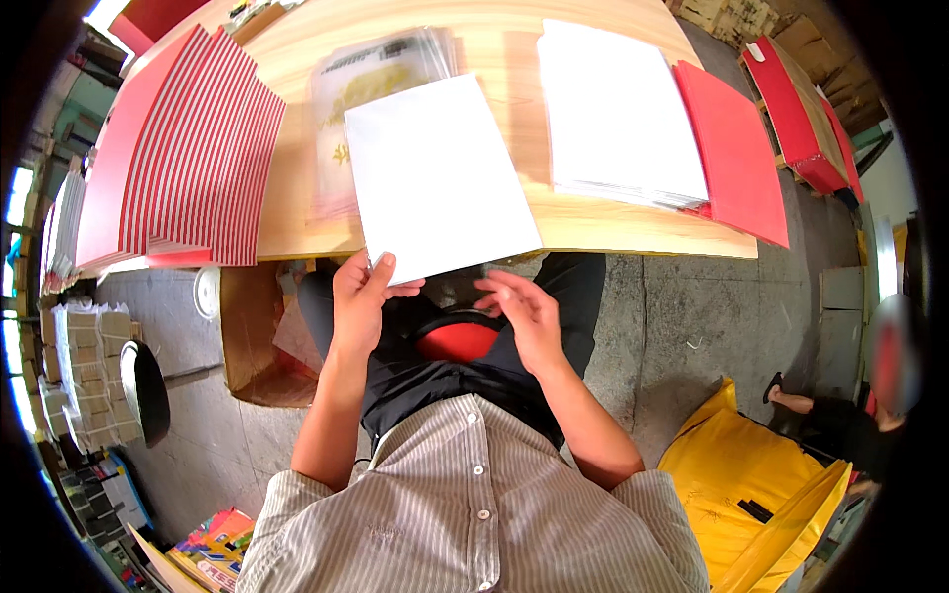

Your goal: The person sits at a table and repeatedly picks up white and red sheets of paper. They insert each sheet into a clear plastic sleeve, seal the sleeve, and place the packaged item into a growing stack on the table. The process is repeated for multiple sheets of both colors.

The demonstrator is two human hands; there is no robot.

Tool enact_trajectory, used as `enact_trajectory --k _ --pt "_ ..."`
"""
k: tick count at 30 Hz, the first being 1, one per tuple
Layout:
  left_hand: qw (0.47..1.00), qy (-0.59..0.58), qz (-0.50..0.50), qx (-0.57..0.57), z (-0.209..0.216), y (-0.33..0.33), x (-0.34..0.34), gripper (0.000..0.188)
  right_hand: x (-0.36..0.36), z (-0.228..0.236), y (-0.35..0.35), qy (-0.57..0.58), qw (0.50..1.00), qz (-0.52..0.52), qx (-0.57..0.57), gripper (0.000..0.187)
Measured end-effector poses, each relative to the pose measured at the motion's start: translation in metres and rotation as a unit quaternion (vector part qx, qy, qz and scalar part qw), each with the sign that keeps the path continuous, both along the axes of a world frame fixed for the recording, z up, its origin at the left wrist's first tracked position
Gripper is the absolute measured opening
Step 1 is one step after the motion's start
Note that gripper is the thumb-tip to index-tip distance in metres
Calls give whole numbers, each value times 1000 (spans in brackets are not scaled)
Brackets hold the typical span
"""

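Note:
My left hand pinches the near left corner of a white rectangular sheet, thumb on top and fingers beneath. The sheet is tilted over the table's near edge and partly covers a stack of clear plastic sleeves with yellow and dark print. Just off the sheet's near right corner, my right hand holds nothing that I can see, its fingers bent and apart. To the right lies a stack of white sheets, with red covers showing from under its right side.
A tall stack of red-and-white boards occupies the left of the wooden table. Below it stands an open cardboard box. A yellow sack lies at the lower right, near another person's leg. Red stacks stand beyond the table.

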State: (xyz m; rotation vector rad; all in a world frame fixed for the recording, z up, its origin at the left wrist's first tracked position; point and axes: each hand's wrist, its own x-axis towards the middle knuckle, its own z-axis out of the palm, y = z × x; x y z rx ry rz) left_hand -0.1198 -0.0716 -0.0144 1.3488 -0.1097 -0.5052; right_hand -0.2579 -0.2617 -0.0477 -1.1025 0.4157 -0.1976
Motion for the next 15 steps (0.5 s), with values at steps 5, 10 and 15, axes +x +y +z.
enact_trajectory --k 5,10,15 --pt "997 -60 -38 12 18 -5 -3 28 42 24 0 8 970 -9 245 31" --pt "986 -157 -46 23 17 -1 -9 26 57 39 12 -5 979 -92 182 23" --pt "955 -285 -55 59 8 20 0 34 59 69 -2 -90 974 -117 174 18"
